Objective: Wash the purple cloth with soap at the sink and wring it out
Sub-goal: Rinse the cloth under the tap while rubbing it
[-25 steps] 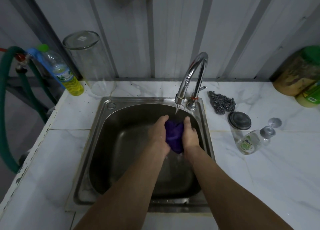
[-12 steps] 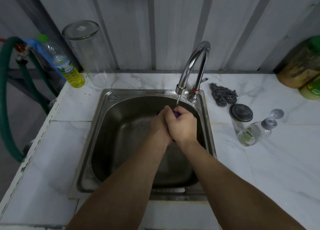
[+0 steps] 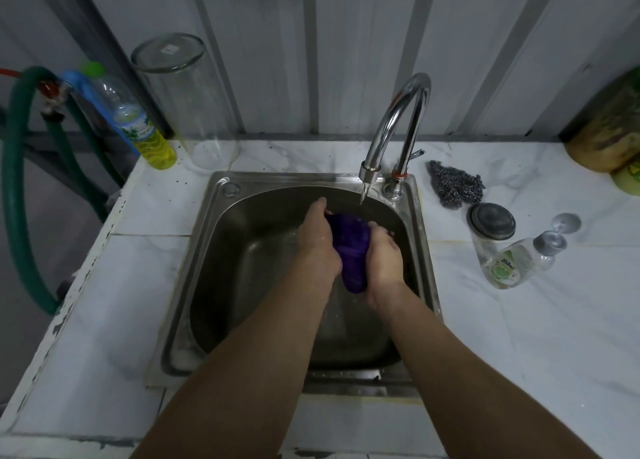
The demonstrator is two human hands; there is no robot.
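Both hands hold the purple cloth (image 3: 350,250) over the sink (image 3: 207,268), bunched betw. them. Left hand (image 3: 317,238) grip: fingers wrapped round the cloth's left side, fingertips hidden behind it. Right hand (image 3: 382,256) grip: curled round the right side, fingers mostly out of sight under the cloth. Cloth's lower end hangs free below the grip.

Just above & right of the grip, the tap (image 3: 394,129) spout drips a thin stream; can't tell if it hits the cloth. Drain hidden by the forearms.

Right of the grip on the table (image 3: 536,337): a steel scrubber (image 3: 455,183), a jar (image 3: 490,230) w/ dark lid, contents not clear, and a clear soap bottle (image 3: 519,263) lying on its side, looks near empty. Far right, a big jar (image 3: 609,133) cut off by the frame edge, brownish stuff inside.

Up & left of the grip: a tall glass (image 3: 185,102), upside down, and a plastic bottle (image 3: 138,119) w/ yellow liquid low in it. Green hose (image 3: 15,181) at far left, partly cut off.
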